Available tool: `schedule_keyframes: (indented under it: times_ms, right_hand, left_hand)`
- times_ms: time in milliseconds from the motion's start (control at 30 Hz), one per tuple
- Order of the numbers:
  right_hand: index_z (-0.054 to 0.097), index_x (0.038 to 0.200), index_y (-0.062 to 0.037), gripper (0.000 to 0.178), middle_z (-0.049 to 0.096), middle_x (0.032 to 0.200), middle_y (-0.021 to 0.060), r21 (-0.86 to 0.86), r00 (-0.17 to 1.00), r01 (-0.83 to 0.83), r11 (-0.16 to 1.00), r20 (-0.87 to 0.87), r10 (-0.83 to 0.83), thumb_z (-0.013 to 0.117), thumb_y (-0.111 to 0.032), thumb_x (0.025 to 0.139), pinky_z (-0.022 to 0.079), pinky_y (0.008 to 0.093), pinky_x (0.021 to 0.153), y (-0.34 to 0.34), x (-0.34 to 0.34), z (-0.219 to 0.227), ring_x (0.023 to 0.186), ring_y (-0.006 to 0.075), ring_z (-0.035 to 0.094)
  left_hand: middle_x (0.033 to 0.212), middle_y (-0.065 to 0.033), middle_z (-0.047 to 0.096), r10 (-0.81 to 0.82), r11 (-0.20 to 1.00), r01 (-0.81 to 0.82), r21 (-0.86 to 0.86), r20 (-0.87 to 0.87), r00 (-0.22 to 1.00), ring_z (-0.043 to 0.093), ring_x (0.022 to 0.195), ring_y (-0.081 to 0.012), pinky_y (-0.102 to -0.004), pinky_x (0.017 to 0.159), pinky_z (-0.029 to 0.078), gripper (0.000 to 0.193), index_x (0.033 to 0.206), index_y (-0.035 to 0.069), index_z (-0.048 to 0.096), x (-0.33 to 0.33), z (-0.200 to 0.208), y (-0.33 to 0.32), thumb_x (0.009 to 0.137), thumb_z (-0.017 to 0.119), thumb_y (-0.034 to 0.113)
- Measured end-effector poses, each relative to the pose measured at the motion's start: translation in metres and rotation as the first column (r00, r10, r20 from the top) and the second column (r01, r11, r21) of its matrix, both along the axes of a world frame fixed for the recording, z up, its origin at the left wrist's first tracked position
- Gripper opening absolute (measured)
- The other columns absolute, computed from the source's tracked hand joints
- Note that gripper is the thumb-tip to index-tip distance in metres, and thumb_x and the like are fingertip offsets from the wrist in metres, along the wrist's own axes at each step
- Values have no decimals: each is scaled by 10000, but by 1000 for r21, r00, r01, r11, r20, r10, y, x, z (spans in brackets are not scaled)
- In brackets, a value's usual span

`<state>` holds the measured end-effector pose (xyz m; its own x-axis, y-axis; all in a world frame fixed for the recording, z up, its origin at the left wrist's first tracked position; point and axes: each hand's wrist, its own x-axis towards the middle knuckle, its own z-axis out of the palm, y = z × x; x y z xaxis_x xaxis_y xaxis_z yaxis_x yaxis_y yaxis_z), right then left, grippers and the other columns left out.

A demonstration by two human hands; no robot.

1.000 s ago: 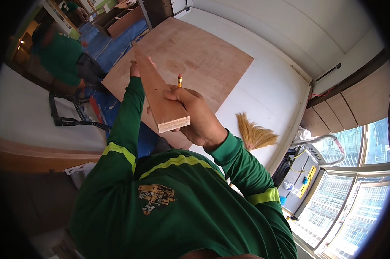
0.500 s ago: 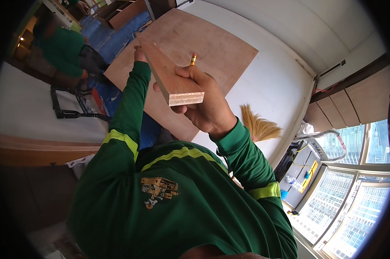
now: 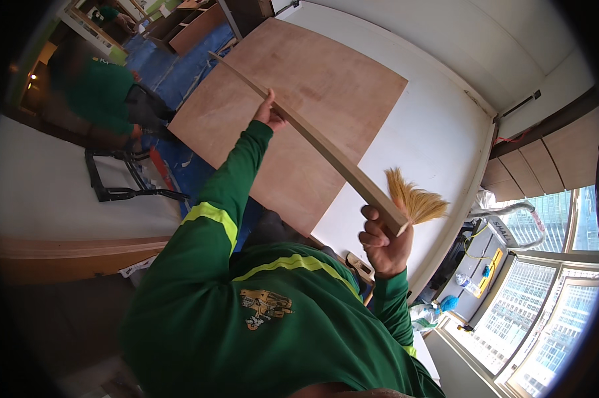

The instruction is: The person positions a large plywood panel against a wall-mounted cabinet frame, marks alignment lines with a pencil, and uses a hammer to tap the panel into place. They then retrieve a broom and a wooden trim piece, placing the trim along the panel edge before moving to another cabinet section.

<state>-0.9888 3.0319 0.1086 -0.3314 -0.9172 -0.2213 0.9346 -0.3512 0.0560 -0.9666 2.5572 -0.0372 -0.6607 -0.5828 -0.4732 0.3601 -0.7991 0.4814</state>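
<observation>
A long wooden board is held up slantwise in front of me, its narrow edge turned toward me. My left hand grips it partway along, thumb on top. Closed round its near end is my right hand, fingers curled at the board's side. The board's far end reaches toward the upper left. Beneath it lies a large brown plywood sheet on a white surface. No pencil is visible in my right hand now.
Straw broom bristles show just behind my right hand. At the left are a co-worker in green and a black folding frame. Blue sheeting covers the floor beyond. Windows and a grey hose are at the right.
The board has turned from showing its broad face to showing its narrow edge. My right hand has moved right and down with the near end; my left hand has shifted right and down.
</observation>
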Motion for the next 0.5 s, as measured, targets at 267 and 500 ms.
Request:
schedule_keyframes:
  times_ms: [267,500]
  right_hand:
    - [539,1402,-140,769,677,1193,209,309,717,662,683,4,-697,558,-728,905,366,200,464,0,1,-105,657,124,556]
    - [549,934,-136,327,431,593,-58,679,605,641,357,-160,-780,612,-449,1000,338,188,429,4,-1,-242,466,55,337]
  left_hand:
    - [1470,-93,477,-101,995,102,16,346,933,450,1356,-296,-546,1126,396,835,1477,162,465,-90,-131,66,852,713,657]
    - [1175,-48,583,-337,938,299,175,264,904,559,1125,-242,-502,990,499,557,1318,162,548,-61,-257,-25,928,699,530]
